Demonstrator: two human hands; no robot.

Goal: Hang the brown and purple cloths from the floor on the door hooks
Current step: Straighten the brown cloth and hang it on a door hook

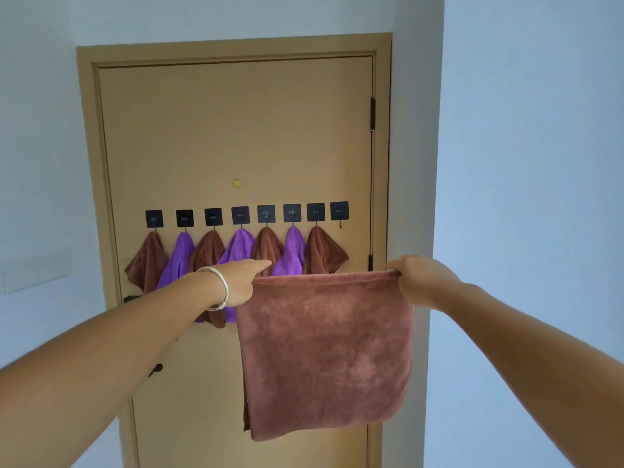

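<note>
I hold a brown cloth (326, 349) stretched flat in front of the door (236, 130). My left hand (241, 282) grips its top left corner and my right hand (420, 280) grips its top right corner. A row of black square hooks (240, 215) crosses the door at mid height. Brown cloths (148, 261) and purple cloths (177, 261) hang alternately from them. The rightmost hook (339, 211) is bare. The held cloth sits below and slightly right of that hook and hides the lower ends of the hung cloths.
A white wall corner (439, 163) juts out just right of the door frame. The door's black hinge (372, 114) runs along its right edge. A dark door handle (131, 298) shows behind my left forearm. A silver bracelet (221, 288) circles my left wrist.
</note>
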